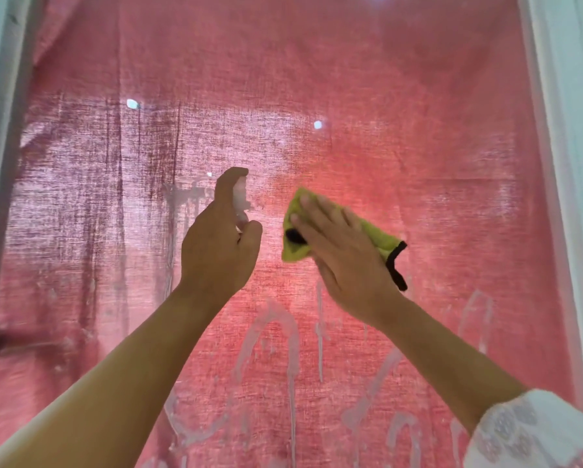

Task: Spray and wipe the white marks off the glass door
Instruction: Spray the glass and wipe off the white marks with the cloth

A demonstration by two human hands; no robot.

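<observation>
The left grip (221,244), at the centre of the frame, is closed round a small spray bottle (241,202). Fingers and thumb wrap the body, and the forefinger is hooked over the pump head. The hand hides most of the bottle. It appears to be pale, light plastic, likely slippery when wet, so hold it round the body and work the head with one finger only. The right grip (346,255), just right of centre, lies flat with fingers straight and pinches nothing. It presses a yellow-green cloth (379,239) against the glass door (435,157). The cloth is soft, limp and black-edged, with one corner hanging free at the right. It has no stiffness of its own, so keep the palm spread over its folded bulk. The glass is rigid, smooth and breakable: apply broad, even pressure, not fingertip force. White marks (278,329), with runs below them, cover the lower half of the frame, and a smeared patch sits left of the bottle. Most appear not yet wiped. A pink curtain (283,69) hangs behind the pane, and a pale frame (563,170) borders it at the right.
</observation>
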